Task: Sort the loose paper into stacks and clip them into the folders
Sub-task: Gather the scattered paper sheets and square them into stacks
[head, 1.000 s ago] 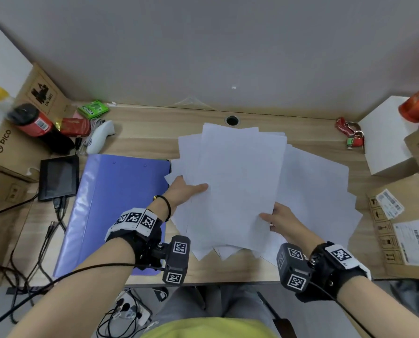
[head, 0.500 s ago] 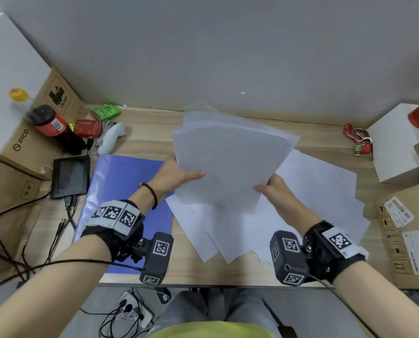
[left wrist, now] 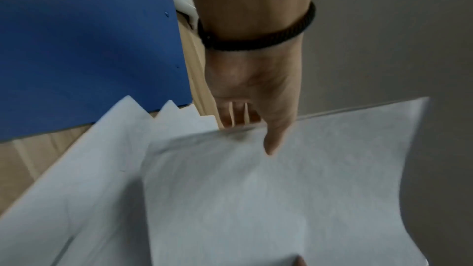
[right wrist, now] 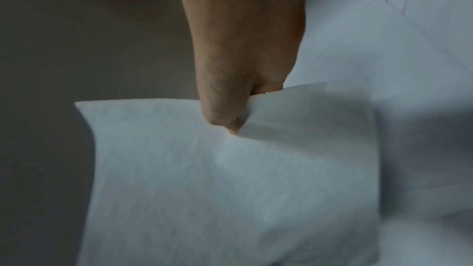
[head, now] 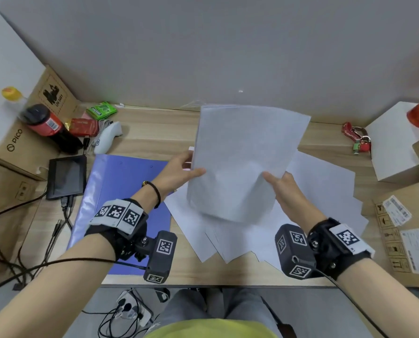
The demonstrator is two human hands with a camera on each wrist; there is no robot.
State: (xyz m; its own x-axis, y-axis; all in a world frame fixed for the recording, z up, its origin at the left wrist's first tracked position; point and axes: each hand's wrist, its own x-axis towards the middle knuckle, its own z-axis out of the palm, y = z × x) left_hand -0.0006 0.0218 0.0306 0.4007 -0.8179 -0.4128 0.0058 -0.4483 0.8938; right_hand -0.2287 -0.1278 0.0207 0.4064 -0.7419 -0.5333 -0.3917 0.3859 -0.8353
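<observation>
I hold a stack of white paper (head: 242, 154) tilted up above the desk, its lower edge hanging over the sheets below. My left hand (head: 184, 172) pinches its left edge, thumb on the front (left wrist: 275, 139), fingers behind. My right hand (head: 280, 181) pinches the right edge, thumb pressed into the sheet (right wrist: 225, 116). The held stack (left wrist: 281, 199) (right wrist: 217, 179) fills both wrist views. More loose sheets (head: 325, 191) lie fanned out on the desk under it. A blue folder (head: 120, 191) (left wrist: 84, 48) lies flat and closed to the left of the sheets.
Cardboard boxes (head: 25, 145) stand at the left, with a red bottle (head: 45, 123), a white controller (head: 108, 137) and a small black screen (head: 67, 176) with cables. At the right are a white box (head: 394, 142), a red keyring (head: 357, 140) and labelled cartons (head: 411, 230).
Both hands lifted a stack of sheets off the fanned pile and raised it upright toward the wall; the remaining sheets stay on the desk.
</observation>
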